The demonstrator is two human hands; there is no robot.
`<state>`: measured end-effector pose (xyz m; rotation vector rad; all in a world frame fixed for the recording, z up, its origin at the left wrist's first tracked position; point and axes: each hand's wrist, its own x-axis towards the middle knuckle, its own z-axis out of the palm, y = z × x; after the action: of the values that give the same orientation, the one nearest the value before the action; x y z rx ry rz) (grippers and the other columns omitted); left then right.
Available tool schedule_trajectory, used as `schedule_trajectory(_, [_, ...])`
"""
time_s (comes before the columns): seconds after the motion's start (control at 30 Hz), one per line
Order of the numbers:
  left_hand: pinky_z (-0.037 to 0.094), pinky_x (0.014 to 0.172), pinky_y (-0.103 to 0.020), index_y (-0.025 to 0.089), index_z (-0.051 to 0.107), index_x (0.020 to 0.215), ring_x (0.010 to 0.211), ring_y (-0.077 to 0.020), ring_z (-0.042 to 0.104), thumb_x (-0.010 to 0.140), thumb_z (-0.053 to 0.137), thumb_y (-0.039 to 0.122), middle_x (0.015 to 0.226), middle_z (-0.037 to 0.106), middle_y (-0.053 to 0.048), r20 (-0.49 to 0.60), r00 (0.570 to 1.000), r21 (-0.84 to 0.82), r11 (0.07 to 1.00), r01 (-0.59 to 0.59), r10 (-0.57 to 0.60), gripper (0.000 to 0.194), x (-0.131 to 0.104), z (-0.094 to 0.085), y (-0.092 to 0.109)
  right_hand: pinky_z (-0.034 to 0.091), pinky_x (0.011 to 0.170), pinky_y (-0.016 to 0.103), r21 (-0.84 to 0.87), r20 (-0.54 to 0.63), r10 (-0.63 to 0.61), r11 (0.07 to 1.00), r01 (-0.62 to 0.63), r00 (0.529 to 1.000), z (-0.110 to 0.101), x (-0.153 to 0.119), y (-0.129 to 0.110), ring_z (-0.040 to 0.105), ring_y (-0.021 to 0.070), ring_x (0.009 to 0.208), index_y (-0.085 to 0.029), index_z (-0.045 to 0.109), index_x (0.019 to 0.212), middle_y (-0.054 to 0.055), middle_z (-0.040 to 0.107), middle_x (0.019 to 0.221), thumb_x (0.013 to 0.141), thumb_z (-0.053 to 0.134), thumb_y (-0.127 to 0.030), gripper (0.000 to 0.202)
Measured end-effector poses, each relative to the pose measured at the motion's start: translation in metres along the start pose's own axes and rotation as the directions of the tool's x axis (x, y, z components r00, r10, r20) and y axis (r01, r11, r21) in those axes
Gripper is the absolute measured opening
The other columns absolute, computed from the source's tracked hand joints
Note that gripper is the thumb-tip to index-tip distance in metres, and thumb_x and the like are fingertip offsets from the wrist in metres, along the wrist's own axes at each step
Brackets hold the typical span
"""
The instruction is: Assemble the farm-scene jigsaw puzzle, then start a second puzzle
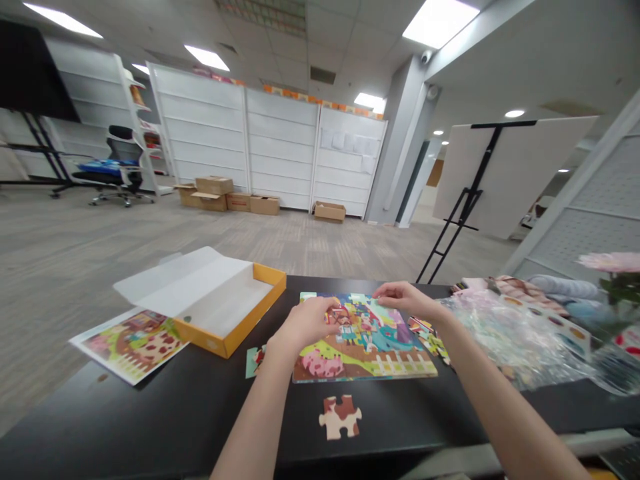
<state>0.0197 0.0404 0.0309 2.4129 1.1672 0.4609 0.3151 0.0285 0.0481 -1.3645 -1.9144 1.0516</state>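
Left hand [306, 325] was over the puzzle's [367, 339] left side, right hand [407, 300] at its far edge, both grips impossible to tell! Fitting seemed underway; next called for careful alignment.

On the table [150, 427], a jigsaw [367, 341] lies between a box [256, 313], left, and plastic wrapping [510, 340], right; a loose piece [341, 419] in front.

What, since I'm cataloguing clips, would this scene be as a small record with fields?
Left hand: over the puzzle, left part
Right hand: at the puzzle's far edge, toward the right
Near piece: brown and cream, near side of puzzle
Other pieces: left and right of puzzle
Box: yellow, open
Picture: beside box
Table: black
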Motion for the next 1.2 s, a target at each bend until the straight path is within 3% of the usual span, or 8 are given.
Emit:
schedule_trajectory(0.17, [0.054, 0.077, -0.028, 0.023, 0.055, 0.132, 0.087, -0.0193, 0.070, 0.071, 0.074, 0.019, 0.106, 0.072, -0.004, 0.000, 0.996, -0.323, 0.942, -0.088, 0.093, 0.064, 0.003, 0.002, -0.001, 0.040, 0.063, 0.026, 0.109, 0.091, -0.137, 0.986, 0.127, 0.986, 0.047, 0.041, 0.005, 0.052, 0.0122, 0.067, -0.016, 0.072, 0.099, 0.000, 0.064, 0.076, 0.080, 0.073, -0.052, 0.041])
schedule_trajectory(0.3, [0.052, 0.082, -0.029, 0.023, 0.061, 0.123, 0.095, -0.0210, 0.067, 0.073, 0.068, 0.015, 0.109, 0.070, -0.005, -0.122, 0.984, -0.187, 0.971, -0.150, 0.129, 0.052, 0.010, 0.007, -0.005, 0.042, 0.065, 0.026, 0.155, 0.022, -0.185, 0.971, 0.179, 0.983, 0.066, 0.056, 0.008, 0.055, 0.0132, 0.069, -0.016, 0.072, 0.088, 0.001, 0.067, 0.078, 0.080, 0.074, -0.048, 0.034])
schedule_trajectory(0.43, [0.051, 0.088, -0.030, 0.022, 0.064, 0.121, 0.100, -0.0209, 0.066, 0.079, 0.062, 0.014, 0.110, 0.068, -0.006, -0.180, 0.976, -0.035, 0.991, -0.131, 0.122, 0.042, 0.017, 0.012, -0.011, 0.046, 0.069, 0.027, 0.219, -0.079, -0.182, 0.956, 0.195, 0.980, 0.074, 0.059, 0.012, 0.060, 0.0144, 0.074, -0.016, 0.070, 0.091, 0.002, 0.069, 0.084, 0.081, 0.073, -0.044, 0.029])
schedule_trajectory(0.6, [0.051, 0.088, -0.028, 0.021, 0.068, 0.111, 0.097, -0.0184, 0.067, 0.091, 0.053, 0.018, 0.109, 0.067, -0.005, -0.231, 0.965, 0.002, 0.992, -0.125, 0.122, 0.025, 0.019, 0.017, -0.007, 0.050, 0.079, 0.031, 0.129, -0.141, -0.217, 0.963, 0.235, 0.966, 0.074, 0.064, 0.028, 0.065, 0.0180, 0.084, -0.017, 0.071, 0.092, 0.005, 0.073, 0.091, 0.082, 0.070, -0.039, 0.024])
schedule_trajectory(0.7, [0.051, 0.089, -0.028, 0.021, 0.062, 0.121, 0.101, -0.0188, 0.066, 0.091, 0.053, 0.015, 0.115, 0.066, -0.006, -0.250, 0.965, 0.030, 0.996, -0.078, 0.083, 0.032, 0.018, 0.020, -0.001, 0.051, 0.078, 0.032, 0.090, -0.241, -0.228, 0.963, 0.255, 0.943, 0.068, 0.070, 0.041, 0.066, 0.0184, 0.080, -0.018, 0.071, 0.090, 0.004, 0.073, 0.086, 0.082, 0.067, -0.038, 0.022])
schedule_trajectory(0.83, [0.053, 0.087, -0.033, 0.021, 0.054, 0.132, 0.103, -0.0235, 0.067, 0.090, 0.054, 0.017, 0.120, 0.064, -0.009, -0.159, 0.987, 0.176, 0.984, 0.021, 0.007, 0.042, 0.013, 0.021, 0.003, 0.052, 0.079, 0.033, 0.018, -0.437, -0.205, 0.971, 0.237, 0.876, 0.059, 0.077, 0.055, 0.067, 0.0190, 0.079, -0.018, 0.071, 0.094, 0.005, 0.074, 0.087, 0.082, 0.062, -0.034, 0.021])
schedule_trajectory(0.93, [0.052, 0.089, -0.037, 0.022, 0.064, 0.118, 0.109, -0.0276, 0.065, 0.090, 0.058, 0.027, 0.115, 0.067, -0.009, -0.018, 1.000, 0.282, 0.959, -0.004, 0.010, 0.029, 0.011, 0.021, 0.005, 0.053, 0.080, 0.034, -0.055, -0.512, -0.203, 0.977, 0.204, 0.835, 0.059, 0.081, 0.063, 0.068, 0.0197, 0.079, -0.018, 0.071, 0.093, 0.006, 0.075, 0.087, 0.081, 0.060, -0.029, 0.020])
schedule_trajectory(1.2, [0.051, 0.090, -0.039, 0.023, 0.069, 0.105, 0.109, -0.0275, 0.065, 0.087, 0.059, 0.032, 0.113, 0.070, -0.009, 0.044, 0.999, 0.304, 0.953, -0.001, -0.013, 0.022, 0.012, 0.026, 0.003, 0.054, 0.084, 0.035, -0.154, -0.473, -0.216, 0.975, 0.161, 0.855, 0.065, 0.088, 0.069, 0.070, 0.0202, 0.085, -0.019, 0.073, 0.091, 0.006, 0.077, 0.092, 0.082, 0.055, -0.020, 0.021])
